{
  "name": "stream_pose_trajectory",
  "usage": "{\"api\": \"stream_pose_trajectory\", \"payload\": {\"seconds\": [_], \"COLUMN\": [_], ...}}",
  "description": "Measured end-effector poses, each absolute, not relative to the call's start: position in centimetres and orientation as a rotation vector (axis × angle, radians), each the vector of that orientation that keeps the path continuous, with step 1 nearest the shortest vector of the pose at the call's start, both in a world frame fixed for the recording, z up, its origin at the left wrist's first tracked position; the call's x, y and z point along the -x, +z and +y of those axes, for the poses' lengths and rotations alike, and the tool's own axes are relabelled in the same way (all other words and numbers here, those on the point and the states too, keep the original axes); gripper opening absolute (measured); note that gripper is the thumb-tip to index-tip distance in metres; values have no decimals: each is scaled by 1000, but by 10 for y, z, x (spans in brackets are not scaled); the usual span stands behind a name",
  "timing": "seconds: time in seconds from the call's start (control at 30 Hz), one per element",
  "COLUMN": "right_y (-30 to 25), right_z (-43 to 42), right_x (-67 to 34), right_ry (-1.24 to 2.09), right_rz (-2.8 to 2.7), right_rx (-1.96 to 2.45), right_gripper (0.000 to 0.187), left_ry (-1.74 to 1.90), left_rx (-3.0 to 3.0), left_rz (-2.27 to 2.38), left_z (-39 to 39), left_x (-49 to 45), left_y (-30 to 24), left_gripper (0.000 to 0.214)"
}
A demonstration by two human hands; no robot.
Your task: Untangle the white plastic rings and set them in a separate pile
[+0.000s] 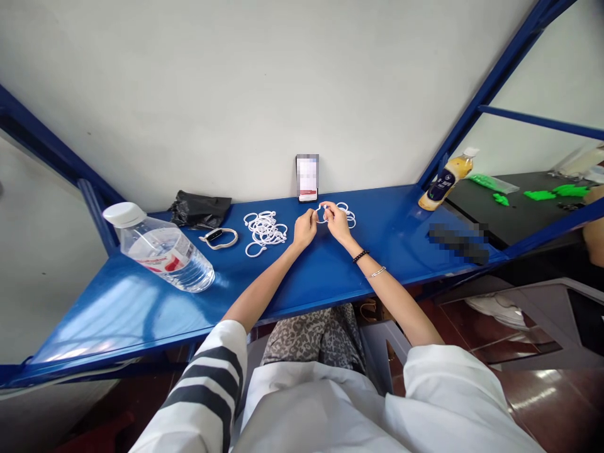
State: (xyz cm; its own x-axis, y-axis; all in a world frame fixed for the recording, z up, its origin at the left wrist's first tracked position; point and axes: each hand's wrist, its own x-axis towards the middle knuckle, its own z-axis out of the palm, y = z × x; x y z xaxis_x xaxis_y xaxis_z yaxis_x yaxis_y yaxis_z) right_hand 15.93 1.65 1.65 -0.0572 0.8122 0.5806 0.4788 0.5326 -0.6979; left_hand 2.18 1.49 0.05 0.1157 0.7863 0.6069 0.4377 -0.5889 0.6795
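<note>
Both my hands meet over the middle of the blue table [141, 302], pinching one white plastic ring [322, 212] between them. My left hand [305, 228] is closed on the ring's left side and my right hand [336, 221] on its right side. A pile of several white rings [264, 231] lies just left of my left hand. A few more white rings [348, 215] lie behind my right hand. My right wrist wears a dark bead bracelet and a thin silver one.
A large water bottle [160, 248] lies on its side at the left. A white smartwatch [219, 237] and a black bag [199, 210] sit behind it. A phone [307, 177] leans against the wall. A yellow drink bottle [446, 179] stands at right, green parts [538, 194] beyond.
</note>
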Motion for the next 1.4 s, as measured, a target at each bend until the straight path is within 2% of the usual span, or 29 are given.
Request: {"api": "stream_pose_trajectory", "payload": {"seconds": [0.2,0.5,0.73,0.83,0.97,1.2,1.4], "right_y": [17,22,17,14,13,15,17], "right_z": [18,14,18,20,22,23,23], "right_x": [-167,-173,-175,-175,-175,-176,-178], "right_ry": [528,865,985,985,951,785,725], "right_rz": [-1653,-1660,-1571,-1516,-1499,-1471,-1533], "right_rx": [999,868,874,900,902,952,902], "right_gripper": [26,44,39,40,40,41,35], "left_ry": [1435,1457,1411,1356,1348,1416,1465], "left_rx": [-2012,-1845,-1837,-1846,-1911,-1973,-1984], "left_rz": [1139,1160,1173,1140,1139,1175,1207], "left_z": [13,14,11,11,13,17,16], "left_x": [-24,-21,-21,-22,-23,-24,-25], "left_y": [1,3,6,5,3,0,0], "left_gripper": [40,42,40,35,45,47,45]}}
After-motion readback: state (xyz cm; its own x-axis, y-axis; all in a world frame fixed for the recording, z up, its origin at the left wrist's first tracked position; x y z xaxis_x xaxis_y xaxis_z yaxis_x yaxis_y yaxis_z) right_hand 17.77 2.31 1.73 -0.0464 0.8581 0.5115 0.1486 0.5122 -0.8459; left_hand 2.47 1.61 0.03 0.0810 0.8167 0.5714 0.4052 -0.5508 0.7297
